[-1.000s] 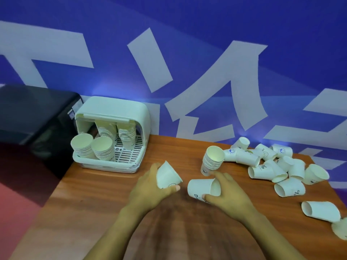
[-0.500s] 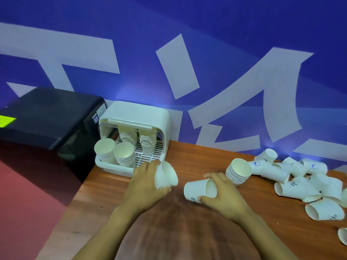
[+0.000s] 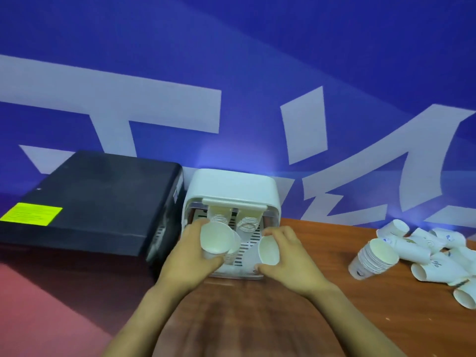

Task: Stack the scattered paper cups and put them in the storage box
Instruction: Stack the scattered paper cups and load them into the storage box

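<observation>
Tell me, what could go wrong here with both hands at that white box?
The left hand and right hand each hold a cup at the storage box, which already holds stacks; a clumsy drop could topple them. The leaning stack on the table might tip over.

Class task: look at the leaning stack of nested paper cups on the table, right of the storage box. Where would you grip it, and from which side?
Wrap the fingers round the sidewall of the stack of nested paper cups, probably just below the band of rims, coming from its left, table-facing side. It leans with its mouth tipped up and right, and loose paper cups crowd its right, so the left flank is open. Squeezing the top rim would likely crush it.
</observation>
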A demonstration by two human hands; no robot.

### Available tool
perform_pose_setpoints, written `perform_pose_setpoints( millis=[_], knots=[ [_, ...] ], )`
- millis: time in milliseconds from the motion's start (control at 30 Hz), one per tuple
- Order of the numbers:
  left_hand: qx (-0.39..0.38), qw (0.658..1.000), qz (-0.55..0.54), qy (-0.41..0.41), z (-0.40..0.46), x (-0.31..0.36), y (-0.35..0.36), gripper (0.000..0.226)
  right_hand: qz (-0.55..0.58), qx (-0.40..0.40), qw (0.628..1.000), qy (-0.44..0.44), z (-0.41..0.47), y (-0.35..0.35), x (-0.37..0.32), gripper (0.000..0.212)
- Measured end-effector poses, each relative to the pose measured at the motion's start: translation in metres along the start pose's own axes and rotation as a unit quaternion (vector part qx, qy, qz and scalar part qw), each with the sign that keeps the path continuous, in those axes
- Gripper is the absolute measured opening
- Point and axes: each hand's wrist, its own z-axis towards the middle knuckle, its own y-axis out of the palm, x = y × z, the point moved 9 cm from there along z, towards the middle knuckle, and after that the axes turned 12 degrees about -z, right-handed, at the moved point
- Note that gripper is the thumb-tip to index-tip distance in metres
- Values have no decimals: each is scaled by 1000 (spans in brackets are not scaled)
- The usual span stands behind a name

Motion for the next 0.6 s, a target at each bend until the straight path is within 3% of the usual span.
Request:
perform_pose_setpoints(
  millis=[167,333,600],
  knots=[
    [39,999,1,16,17,-5,-41,59,18,15,1000,0,23,12,-33,67],
    [81,997,-8,-14,26,-31,-53,67,22,31,999,-18,43,20,-48,65],
    [25,999,-27,-29,38,-51,-29,75,-9,54,998,-9,66,39,-46,68]
  ],
)
